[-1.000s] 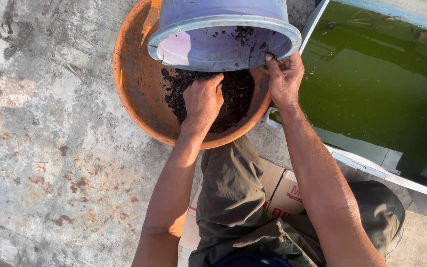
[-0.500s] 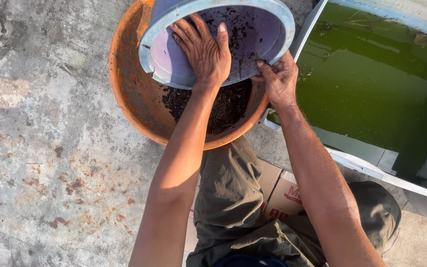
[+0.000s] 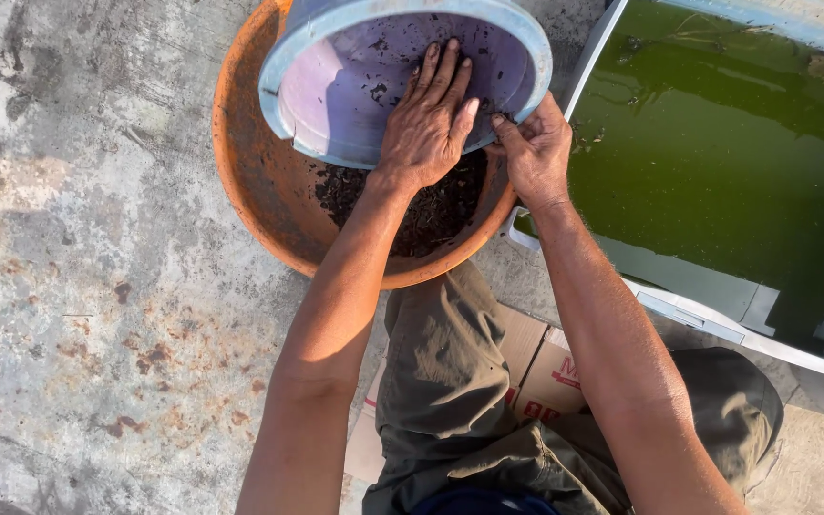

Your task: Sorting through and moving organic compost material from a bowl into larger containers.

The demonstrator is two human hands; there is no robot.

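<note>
A pale purple plastic bucket (image 3: pixel 336 91) is tipped on its side over an orange basin (image 3: pixel 259 181), its mouth facing me. Dark soil (image 3: pixel 431 210) lies in the basin's bottom, and bits of it cling to the bucket's inner wall. My left hand (image 3: pixel 428 124) reaches into the bucket, palm down, fingers spread flat against the inner wall. My right hand (image 3: pixel 536 148) grips the bucket's rim at its lower right edge, thumb inside.
A white-rimmed tank of green water (image 3: pixel 717 162) stands close on the right. Stained concrete floor (image 3: pixel 97 286) spreads to the left. My knees in olive trousers (image 3: pixel 450 381) rest on flattened cardboard (image 3: pixel 536 362).
My left hand rose from the soil in the basin into the bucket, then slid toward the lower right of its wall. The bucket tilted its mouth more toward me.
</note>
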